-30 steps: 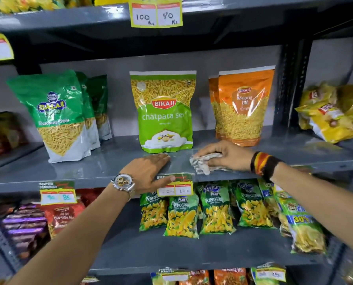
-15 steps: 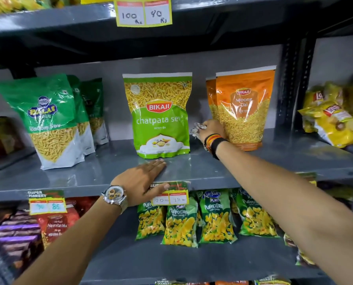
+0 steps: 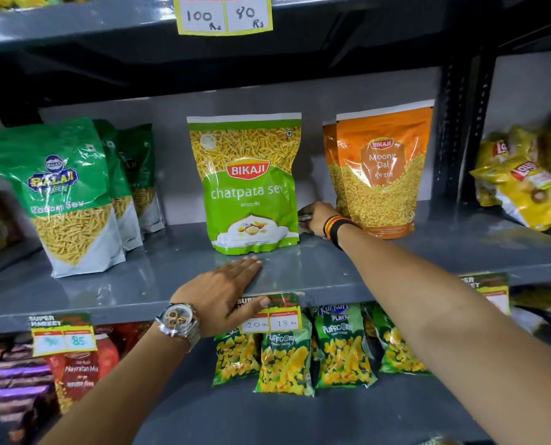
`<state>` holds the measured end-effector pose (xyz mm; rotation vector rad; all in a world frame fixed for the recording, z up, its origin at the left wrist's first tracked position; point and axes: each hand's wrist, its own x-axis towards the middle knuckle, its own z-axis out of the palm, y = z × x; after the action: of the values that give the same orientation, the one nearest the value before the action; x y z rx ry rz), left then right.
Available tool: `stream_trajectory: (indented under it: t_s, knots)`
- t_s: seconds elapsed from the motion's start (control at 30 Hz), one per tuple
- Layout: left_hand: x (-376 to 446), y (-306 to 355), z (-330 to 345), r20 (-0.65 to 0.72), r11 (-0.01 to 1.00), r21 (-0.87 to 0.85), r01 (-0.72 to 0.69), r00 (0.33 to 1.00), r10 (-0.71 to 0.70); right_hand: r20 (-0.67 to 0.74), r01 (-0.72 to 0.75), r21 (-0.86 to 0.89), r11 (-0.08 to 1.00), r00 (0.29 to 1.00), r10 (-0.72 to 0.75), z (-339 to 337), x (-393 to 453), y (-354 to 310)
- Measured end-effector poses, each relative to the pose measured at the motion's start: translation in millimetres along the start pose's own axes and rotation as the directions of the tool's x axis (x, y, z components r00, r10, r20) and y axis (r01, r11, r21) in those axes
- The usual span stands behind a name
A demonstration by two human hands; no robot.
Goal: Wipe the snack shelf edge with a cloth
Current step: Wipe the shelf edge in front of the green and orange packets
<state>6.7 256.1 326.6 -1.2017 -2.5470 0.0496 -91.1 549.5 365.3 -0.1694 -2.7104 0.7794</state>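
Observation:
The grey metal snack shelf runs across the middle of the view. My right hand reaches deep onto it, into the gap between the green chatpata sev bag and the orange moong dal bag. It is closed on a crumpled pale cloth, mostly hidden under the fingers and behind the green bag. My left hand lies flat on the shelf's front edge, fingers together, thumb on a price tag. It holds nothing.
Green ratlami sev bags stand at the left and yellow chip bags at the right past a dark upright post. Puffcorn packets hang on the shelf below. A shelf above carries a price tag.
My right hand carried the cloth from the shelf's front edge back into the gap between the two bags and now sits lower on the shelf surface. My left hand stayed planted on the edge.

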Motion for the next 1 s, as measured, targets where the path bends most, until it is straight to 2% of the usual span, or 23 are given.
stream_trajectory:
  t_s: [0.13,0.4,0.47,0.6,0.7,0.83,0.9,1.0]
  knots:
    - [-1,0,-1,-0.013,1.0,-0.012,-0.004,1.0,0.003,0.044,0.028,0.004,1.0,0.999,-0.028,-15,-35,-6]
    - [-5,3,-4,-0.031,0.999,-0.028,-0.019,0.999,0.018,-0.032,0.027,-0.068,0.997,0.999,-0.03,-24,-86,-17]
    - [-5,3,-4,-0.036,0.999,-0.037,-0.018,0.999,0.017,-0.016,0.047,-0.01,0.999,0.999,-0.047,-33,-99,-20]
    - [-7,4,-3,-0.048,0.999,-0.036,-0.018,0.999,0.017,-0.112,0.042,0.089,0.995,0.993,-0.032,-44,-112,-15]
    - [-7,3,-3,-0.042,0.999,-0.047,-0.015,0.999,0.013,-0.037,0.033,0.085,0.996,0.999,-0.03,-37,-118,-13]
    - [-6,2,-3,-0.021,0.999,-0.04,-0.01,1.0,0.009,0.151,0.14,0.077,0.987,0.977,-0.151,-43,-142,-25]
    - [-7,1,-2,-0.031,0.999,-0.034,-0.008,0.999,0.007,0.223,0.136,0.132,0.982,0.961,-0.163,-55,-153,-28]
    - [-5,1,-2,-0.028,0.999,-0.036,-0.019,0.999,0.018,0.071,0.055,0.179,0.982,0.995,-0.068,-68,-155,-20]
